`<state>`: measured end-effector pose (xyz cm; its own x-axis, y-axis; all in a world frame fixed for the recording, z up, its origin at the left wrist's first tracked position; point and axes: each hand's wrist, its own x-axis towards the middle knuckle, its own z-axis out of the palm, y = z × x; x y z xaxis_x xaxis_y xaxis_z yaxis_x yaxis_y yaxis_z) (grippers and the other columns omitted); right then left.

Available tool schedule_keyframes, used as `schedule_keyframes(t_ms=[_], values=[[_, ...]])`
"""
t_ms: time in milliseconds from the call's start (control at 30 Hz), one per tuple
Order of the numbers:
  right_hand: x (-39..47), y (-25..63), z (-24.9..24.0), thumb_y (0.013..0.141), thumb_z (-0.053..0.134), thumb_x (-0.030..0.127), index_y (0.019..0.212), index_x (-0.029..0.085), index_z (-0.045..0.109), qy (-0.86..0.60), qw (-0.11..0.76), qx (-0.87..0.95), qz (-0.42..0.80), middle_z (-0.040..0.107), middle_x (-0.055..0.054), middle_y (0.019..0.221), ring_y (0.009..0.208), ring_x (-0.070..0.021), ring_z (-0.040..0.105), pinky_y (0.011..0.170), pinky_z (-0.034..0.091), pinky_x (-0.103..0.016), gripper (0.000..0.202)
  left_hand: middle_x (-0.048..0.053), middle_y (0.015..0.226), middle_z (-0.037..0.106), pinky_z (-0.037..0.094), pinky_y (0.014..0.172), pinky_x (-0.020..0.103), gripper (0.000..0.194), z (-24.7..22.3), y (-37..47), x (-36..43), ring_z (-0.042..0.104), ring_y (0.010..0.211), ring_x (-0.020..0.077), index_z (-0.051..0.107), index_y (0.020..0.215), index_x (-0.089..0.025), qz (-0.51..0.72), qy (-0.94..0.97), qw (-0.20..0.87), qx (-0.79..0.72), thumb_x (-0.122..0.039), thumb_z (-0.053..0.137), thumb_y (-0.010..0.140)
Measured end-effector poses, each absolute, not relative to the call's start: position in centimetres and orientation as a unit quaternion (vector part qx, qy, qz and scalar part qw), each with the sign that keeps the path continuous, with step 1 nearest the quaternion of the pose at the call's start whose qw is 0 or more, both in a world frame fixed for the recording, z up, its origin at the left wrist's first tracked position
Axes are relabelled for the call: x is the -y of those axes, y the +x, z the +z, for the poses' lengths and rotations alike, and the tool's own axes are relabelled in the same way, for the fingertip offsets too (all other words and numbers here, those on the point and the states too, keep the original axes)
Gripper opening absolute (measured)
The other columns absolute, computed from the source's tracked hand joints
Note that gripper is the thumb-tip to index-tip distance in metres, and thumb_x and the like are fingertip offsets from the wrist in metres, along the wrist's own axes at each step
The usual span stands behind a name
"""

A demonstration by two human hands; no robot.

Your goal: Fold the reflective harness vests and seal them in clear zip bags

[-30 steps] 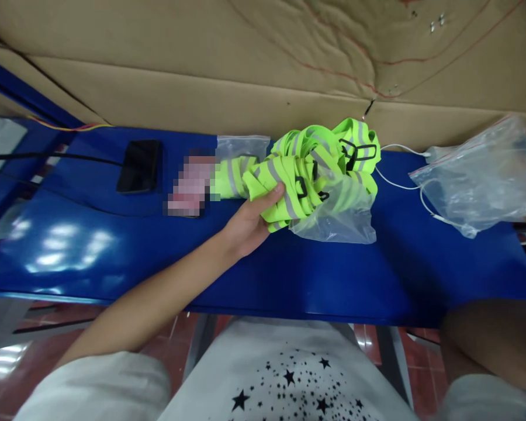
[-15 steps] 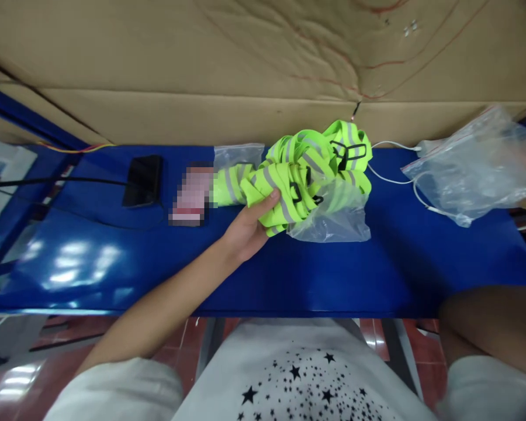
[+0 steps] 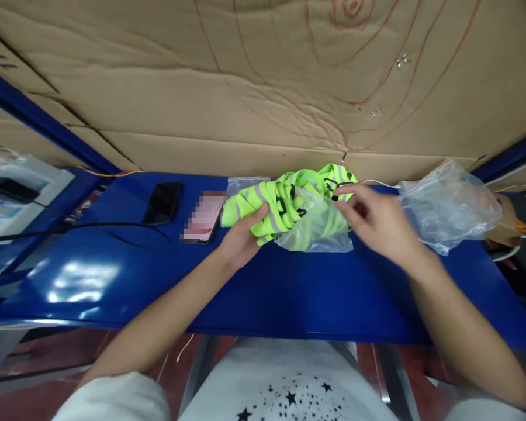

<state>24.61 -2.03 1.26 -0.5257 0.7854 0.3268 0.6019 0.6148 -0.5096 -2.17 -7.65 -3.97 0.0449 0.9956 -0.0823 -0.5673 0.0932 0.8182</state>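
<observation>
The left hand (image 3: 242, 241) is closed around folded neon straps (image 3: 269, 204), woven fabric with grey reflective stripes and black buckles, piled on the glossy blue table (image 3: 263, 292). The right hand (image 3: 379, 222), fingers partly curled, is at the pile's right side; contact is unclear. Crinkled clear plastic (image 3: 328, 240) partly covers the straps.

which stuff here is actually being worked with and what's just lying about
In use, it seems:
neon-yellow fabric straps with grey stripes, in the left hand
clear plastic bag over part of them, near the right hand

Just lying about:
black rectangular device
phone with pixelated screen
crumpled clear plastic bag at the right
thin white cable
</observation>
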Motion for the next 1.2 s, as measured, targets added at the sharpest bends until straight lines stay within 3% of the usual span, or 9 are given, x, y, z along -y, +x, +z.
schedule_keyframes(t_ms=[67, 133, 233, 333, 467, 633, 767, 967, 1200], values=[[2.8, 23.7, -0.9, 0.104, 0.057, 0.038, 0.139, 0.019, 0.059, -0.415, 0.260, 0.852, 0.186, 0.072, -0.001, 0.086, 0.068, -0.0152, 0.065, 0.070, 0.052, -0.031, 0.039, 0.007, 0.125, 0.079, 0.063, 0.099, 0.037, 0.040, -3.7, -2.5, 7.4, 0.074, 0.118, 0.0291, 0.075, 0.124, -0.020, 0.614, 0.310, 0.638, -0.346, -0.040, 0.079, 0.090], [3.8, 22.8, -2.9, 0.104, 0.056, 0.039, 0.146, 0.020, 0.052, -0.422, 0.276, 0.844, 0.184, 0.074, -0.004, 0.098, 0.074, -0.0170, 0.067, 0.070, 0.051, -0.031, 0.046, 0.007, 0.123, 0.079, 0.064, 0.098, 0.038, 0.041, -3.7, -2.6, 7.3, 0.075, 0.116, 0.0293, 0.075, 0.126, -0.020, 0.619, 0.309, 0.631, -0.350, -0.039, 0.079, 0.089], [5.2, 22.0, -4.2, 0.105, 0.053, 0.040, 0.129, 0.021, 0.061, -0.426, 0.351, 0.816, 0.171, 0.071, -0.005, 0.094, 0.077, -0.0174, 0.065, 0.073, 0.052, -0.032, 0.031, 0.008, 0.122, 0.079, 0.064, 0.100, 0.039, 0.042, -4.2, -2.1, 7.6, 0.075, 0.116, 0.0300, 0.075, 0.125, -0.018, 0.602, 0.308, 0.649, -0.349, -0.040, 0.079, 0.089], [6.3, 21.4, -4.1, 0.100, 0.063, 0.044, 0.111, 0.023, 0.062, -0.398, 0.375, 0.794, 0.267, 0.066, 0.000, 0.081, 0.067, -0.0138, 0.060, 0.065, 0.051, -0.029, 0.024, 0.010, 0.123, 0.079, 0.062, 0.103, 0.041, 0.046, -5.1, -1.2, 8.2, 0.073, 0.120, 0.0326, 0.076, 0.123, -0.017, 0.557, 0.300, 0.701, -0.330, -0.043, 0.082, 0.086], [6.8, 21.1, -3.7, 0.087, 0.080, 0.044, 0.105, 0.022, 0.061, -0.366, 0.384, 0.774, 0.347, 0.067, 0.002, 0.082, 0.068, -0.0119, 0.059, 0.066, 0.052, -0.027, 0.034, 0.013, 0.121, 0.079, 0.062, 0.103, 0.045, 0.047, -5.7, -0.8, 8.6, 0.071, 0.124, 0.0371, 0.076, 0.118, -0.016, 0.514, 0.293, 0.755, -0.283, -0.047, 0.083, 0.083], [6.1, 21.9, -3.9, 0.092, 0.071, 0.033, 0.104, 0.022, 0.067, -0.380, 0.393, 0.748, 0.376, 0.068, 0.001, 0.085, 0.075, -0.0127, 0.063, 0.074, 0.054, -0.029, 0.017, 0.011, 0.125, 0.078, 0.057, 0.110, 0.054, 0.047, -4.8, -1.2, 8.6, 0.068, 0.128, 0.0394, 0.075, 0.118, -0.018, 0.533, 0.281, 0.750, -0.274, -0.045, 0.084, 0.081], [6.3, 22.0, -4.0, 0.093, 0.066, 0.031, 0.109, 0.020, 0.066, -0.432, 0.420, 0.735, 0.311, 0.068, 0.000, 0.085, 0.069, -0.0120, 0.062, 0.070, 0.055, -0.029, 0.019, 0.010, 0.127, 0.077, 0.054, 0.114, 0.051, 0.051, -3.8, -1.2, 9.4, 0.065, 0.134, 0.0390, 0.073, 0.127, -0.020, 0.583, 0.331, 0.681, -0.295, -0.040, 0.085, 0.081], [7.6, 21.7, -3.2, 0.097, 0.057, 0.020, 0.118, 0.018, 0.069, -0.374, 0.409, 0.818, 0.155, 0.069, -0.002, 0.080, 0.068, -0.0140, 0.064, 0.068, 0.057, -0.028, 0.024, 0.010, 0.139, 0.069, 0.057, 0.107, 0.041, 0.074, -2.9, -0.6, 11.1, 0.065, 0.131, 0.0354, 0.069, 0.135, -0.022, 0.522, 0.483, 0.617, -0.337, -0.034, 0.097, 0.067], [6.8, 22.2, -4.0, 0.092, 0.059, 0.006, 0.118, 0.021, 0.072, -0.298, 0.445, 0.830, 0.155, 0.073, -0.004, 0.095, 0.080, -0.0141, 0.068, 0.072, 0.057, -0.028, 0.032, 0.008, 0.112, 0.080, 0.064, 0.095, 0.041, 0.046, -4.3, 0.2, 10.6, 0.075, 0.107, 0.0287, 0.076, 0.113, -0.019, 0.560, 0.426, 0.599, -0.383, -0.038, 0.093, 0.074]])
